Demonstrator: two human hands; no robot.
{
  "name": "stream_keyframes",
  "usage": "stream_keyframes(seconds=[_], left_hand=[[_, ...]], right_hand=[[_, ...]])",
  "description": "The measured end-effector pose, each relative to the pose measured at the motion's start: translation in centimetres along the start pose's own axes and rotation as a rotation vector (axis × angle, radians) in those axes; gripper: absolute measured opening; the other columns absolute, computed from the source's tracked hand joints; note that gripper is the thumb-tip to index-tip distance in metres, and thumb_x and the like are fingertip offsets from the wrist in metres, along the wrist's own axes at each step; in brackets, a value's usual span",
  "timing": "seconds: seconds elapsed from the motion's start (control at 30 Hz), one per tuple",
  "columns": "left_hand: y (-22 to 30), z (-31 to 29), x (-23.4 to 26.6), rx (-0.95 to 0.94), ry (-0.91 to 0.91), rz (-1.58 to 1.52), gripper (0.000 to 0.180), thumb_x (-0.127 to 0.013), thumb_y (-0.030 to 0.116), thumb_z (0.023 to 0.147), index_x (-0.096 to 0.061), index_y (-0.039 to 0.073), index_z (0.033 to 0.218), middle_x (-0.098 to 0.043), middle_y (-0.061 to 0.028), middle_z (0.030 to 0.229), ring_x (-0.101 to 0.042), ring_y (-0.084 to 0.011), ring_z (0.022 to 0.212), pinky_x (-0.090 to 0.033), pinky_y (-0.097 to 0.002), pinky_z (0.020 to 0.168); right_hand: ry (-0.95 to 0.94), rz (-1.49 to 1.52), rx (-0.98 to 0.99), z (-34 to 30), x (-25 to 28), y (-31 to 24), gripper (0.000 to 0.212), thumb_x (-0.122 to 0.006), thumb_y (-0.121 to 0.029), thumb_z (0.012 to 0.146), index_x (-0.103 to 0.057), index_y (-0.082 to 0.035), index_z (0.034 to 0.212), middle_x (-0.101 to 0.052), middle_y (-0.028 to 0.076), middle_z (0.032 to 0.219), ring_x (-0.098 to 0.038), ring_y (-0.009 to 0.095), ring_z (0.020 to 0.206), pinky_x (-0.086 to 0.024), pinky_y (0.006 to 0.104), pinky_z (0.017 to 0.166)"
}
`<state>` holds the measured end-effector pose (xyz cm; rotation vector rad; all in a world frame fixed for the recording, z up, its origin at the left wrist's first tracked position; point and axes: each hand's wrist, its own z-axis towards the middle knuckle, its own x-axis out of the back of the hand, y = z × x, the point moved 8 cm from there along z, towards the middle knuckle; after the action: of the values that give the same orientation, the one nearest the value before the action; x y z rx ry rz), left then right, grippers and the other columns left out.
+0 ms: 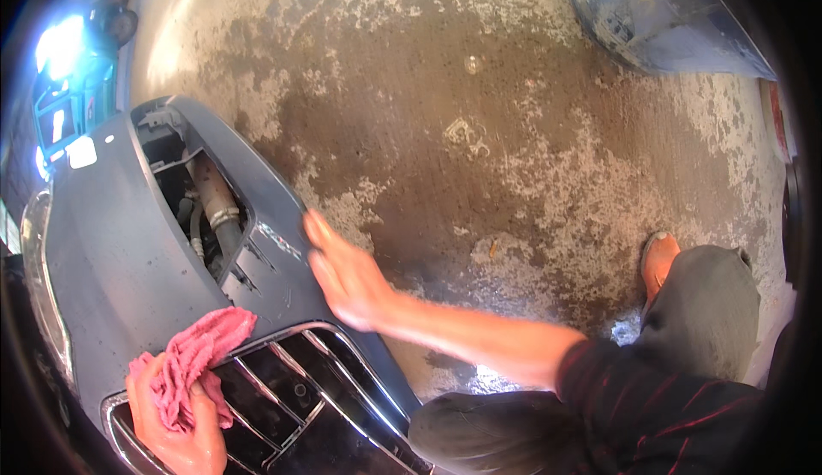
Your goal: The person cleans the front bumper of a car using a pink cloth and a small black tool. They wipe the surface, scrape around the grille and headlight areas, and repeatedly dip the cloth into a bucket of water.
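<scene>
A grey car bumper (94,244) fills the left side, with a chrome-slatted grille (282,389) near me and an oblong opening ahead of it. My left hand (184,436) is closed around a crumpled pink cloth (195,359), beside the grille's left end. The cloth rests over the grille's upper edge and the grey panel. My right hand (347,278) lies stretched flat along the bumper's right edge, past the opening. Its fingers are slightly blurred, and the palm side is hidden. A scuffed, whitish streak (278,239) marks the panel just left of those fingers.
Inside the opening show a rusty pipe (212,188) and hoses. A headlight (43,278) edges the far left. Worn, stained concrete floor (471,175) spreads to the right. A bluish-grey curved panel (668,21) stands at the upper right. My brown shoe (659,261) is at the right.
</scene>
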<state>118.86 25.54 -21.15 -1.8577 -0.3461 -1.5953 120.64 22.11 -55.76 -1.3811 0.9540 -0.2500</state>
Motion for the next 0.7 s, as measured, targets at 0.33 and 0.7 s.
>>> stream_keyframes(seconds=[0.33, 0.7], left_hand=[[1.8, 0.8, 0.6, -0.025, -0.018, -0.009, 0.032, -0.075, 0.001, 0.093, -0.072, -0.003, 0.124, -0.069, -0.0157, 0.120, -0.068, -0.0327, 0.119, -0.047, -0.0421, 0.116], [1.6, 0.8, 0.0, -0.068, 0.012, -0.049, 0.035, -0.078, -0.002, 0.086, -0.074, -0.001, 0.120, -0.072, -0.0184, 0.114, -0.073, -0.0371, 0.106, -0.056, -0.0439, 0.103]], right_hand=[[-0.170, -0.549, 0.323, 2.8, -0.3, -2.4, 0.061, -0.050, -0.021, 0.111, -0.049, 0.005, 0.165, -0.037, 0.026, 0.179, -0.030, 0.046, 0.168, -0.020, 0.0609, 0.138], [-0.188, -0.209, 0.146, -5.9, -3.6, -4.2, 0.066, -0.047, -0.039, 0.117, -0.042, -0.003, 0.172, -0.036, 0.019, 0.182, -0.029, 0.041, 0.170, -0.017, 0.0602, 0.138]])
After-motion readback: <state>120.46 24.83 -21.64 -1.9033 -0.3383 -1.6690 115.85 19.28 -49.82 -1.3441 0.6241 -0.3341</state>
